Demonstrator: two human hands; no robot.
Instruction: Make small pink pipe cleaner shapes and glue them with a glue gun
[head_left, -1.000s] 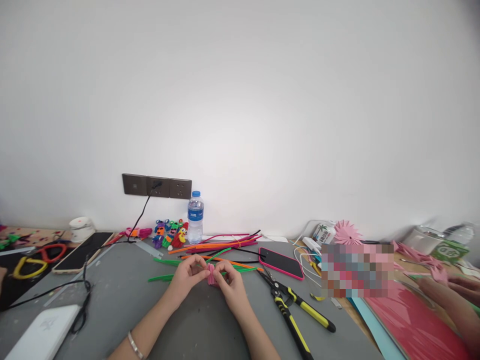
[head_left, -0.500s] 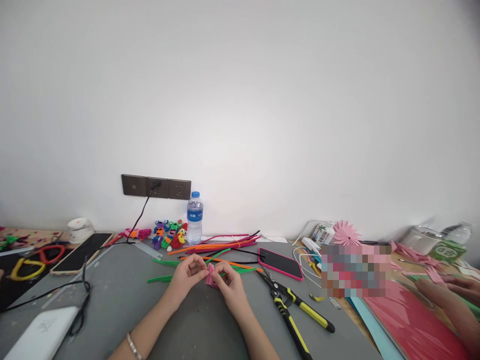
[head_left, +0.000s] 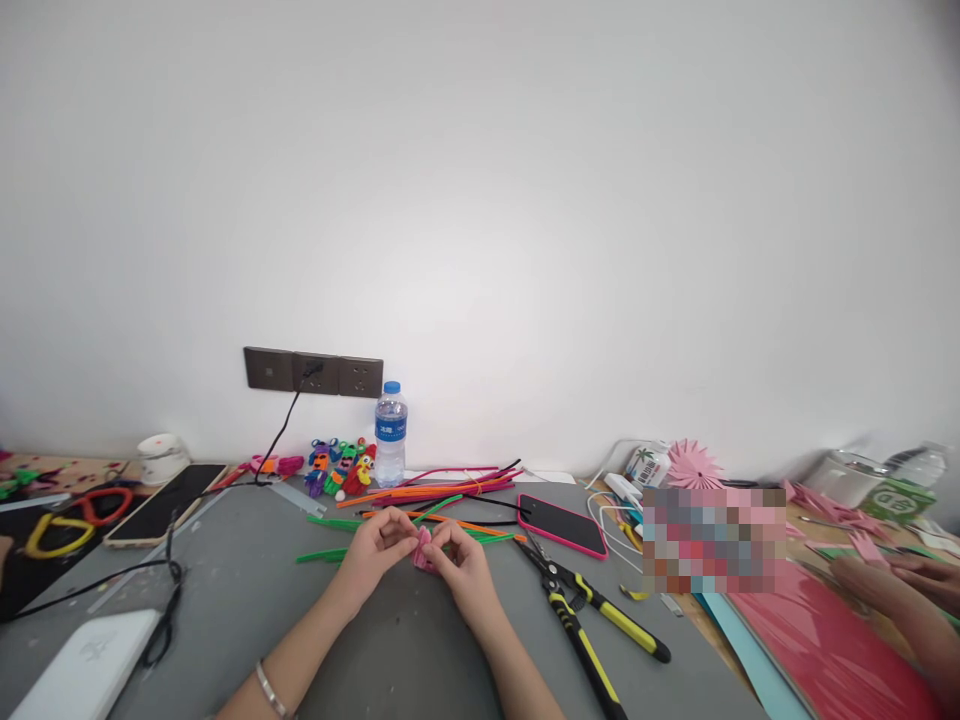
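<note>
Between my fingertips is a small bent piece of pink pipe cleaner, pinched from both sides above the grey table. My left hand grips it with thumb and forefinger. On its other side, the thumb and fingers of my right hand close around the piece. Green pipe cleaners lie behind and beside my hands. Farther back rests a bundle of orange and magenta pipe cleaners. Finished pipe-cleaner figures stand near the wall.
Yellow-black pliers and a pink-edged phone lie to my right. A water bottle stands at the wall. At left are a white power bank, a black cable and another phone. A co-worker's hands are at far right.
The pink piece has turned slightly between my fingertips. Both hands stay nearly in place, and the camera view has shifted very little.
</note>
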